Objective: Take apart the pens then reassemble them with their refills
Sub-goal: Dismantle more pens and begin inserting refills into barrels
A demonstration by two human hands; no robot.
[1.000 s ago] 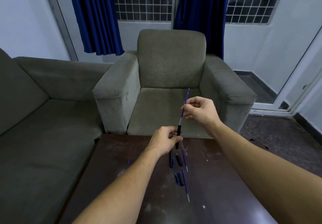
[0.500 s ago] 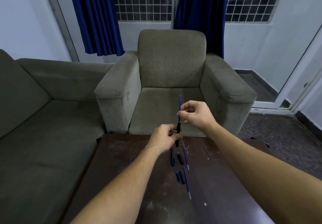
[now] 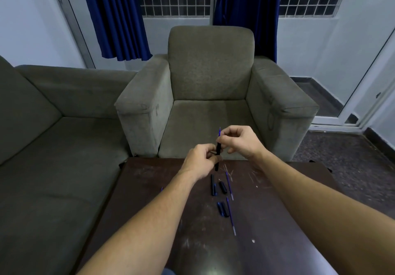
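Holding black pen barrel (image 3: 218, 154) near upright above table (image 3: 288, 189), left hand (image 3: 202, 160) is closed round it. Blue refill (image 3: 219, 131) is pinched by right hand (image 3: 240, 141) directly above, axis aligned with barrel, tip protruding. Loose barrels (image 3: 213, 185), refills (image 3: 229, 186) left lying on table nearby. No containers seen.

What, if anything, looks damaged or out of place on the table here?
The dark table top is scratched, with pale scuffs near its far edge. The loose pen parts and refills belong to the task. Nothing is spilled.
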